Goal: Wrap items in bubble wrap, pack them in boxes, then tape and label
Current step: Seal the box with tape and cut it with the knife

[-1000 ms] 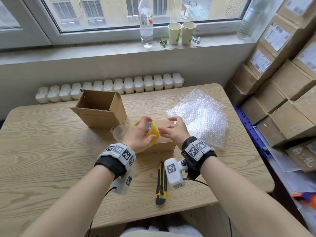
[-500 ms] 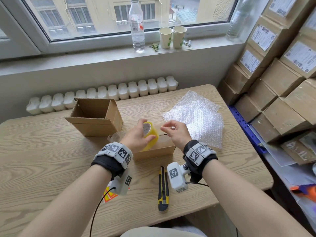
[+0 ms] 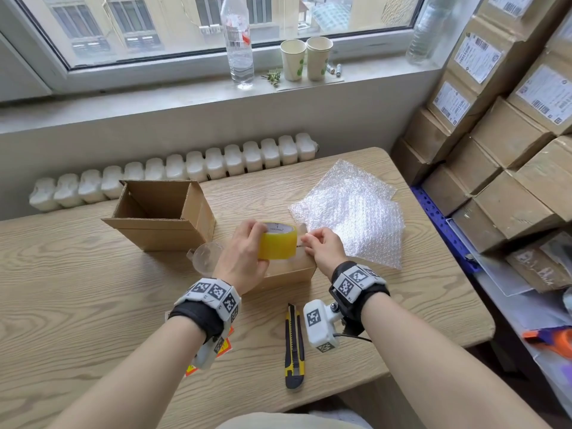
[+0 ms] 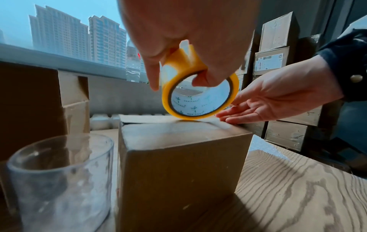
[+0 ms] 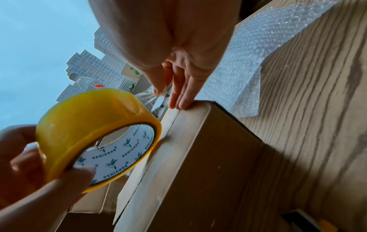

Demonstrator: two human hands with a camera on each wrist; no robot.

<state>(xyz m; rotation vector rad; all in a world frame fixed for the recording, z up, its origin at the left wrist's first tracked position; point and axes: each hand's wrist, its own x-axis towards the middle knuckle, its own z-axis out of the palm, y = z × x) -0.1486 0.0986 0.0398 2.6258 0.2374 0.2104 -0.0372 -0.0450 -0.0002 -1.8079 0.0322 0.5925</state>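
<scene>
Small closed brown cardboard box [image 3: 288,270] on the tabletop [image 3: 77,274], right under both hands: prob. light, stiff; best steadied by its top edges. Yellow roll of clear tape [image 3: 278,244], light, sticky, slick-sided: left hand [image 3: 244,258] grips it through the core. Right hand [image 3: 323,247] pinches the tape's free end w/ thumb & forefinger, other fingers on the box's rim.
</scene>
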